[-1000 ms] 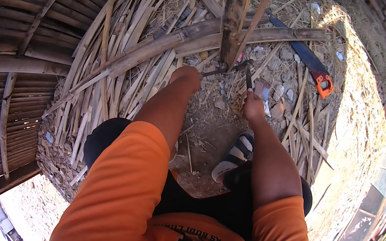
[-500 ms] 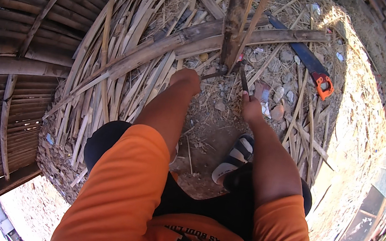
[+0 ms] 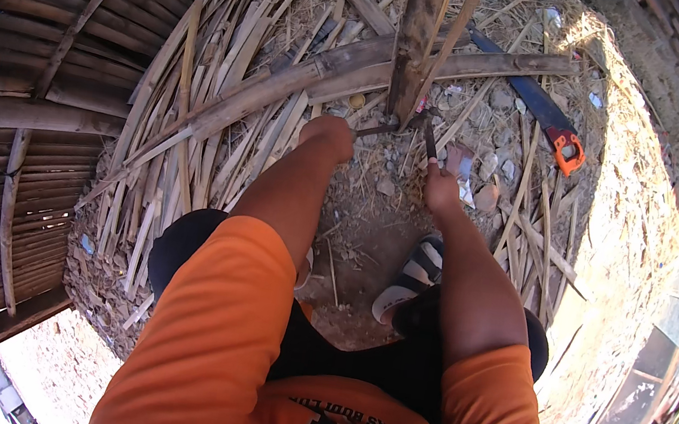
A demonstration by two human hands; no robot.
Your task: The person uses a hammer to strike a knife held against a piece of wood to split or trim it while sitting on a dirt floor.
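1. The dark bar [image 3: 377, 130] looks slim, stiff and probably metal, so it should handle as firm and fairly light; the best hold seems to be its near-left end, away from the post [image 3: 416, 41].
2. The hammer-like tool [image 3: 429, 140] is likely heavier toward its far end, where the head is too dark and small to make out well; low on the handle seems the place to hold it.
3. The post looks like rough, stiff wood, not slippery, though its edges may splinter.
4. The left hand [image 3: 328, 136] is closed around the bar's left end; the bar runs right and slightly far from the fist to the post's foot.
5. The right hand [image 3: 443, 188] is clamped on the near end of the tool's handle, which points far and slightly left, its tip beside the post's foot.
6. The post's foot lies beyond both hands and between them; the hands are apart. Whether bar and tool touch, I cannot tell.
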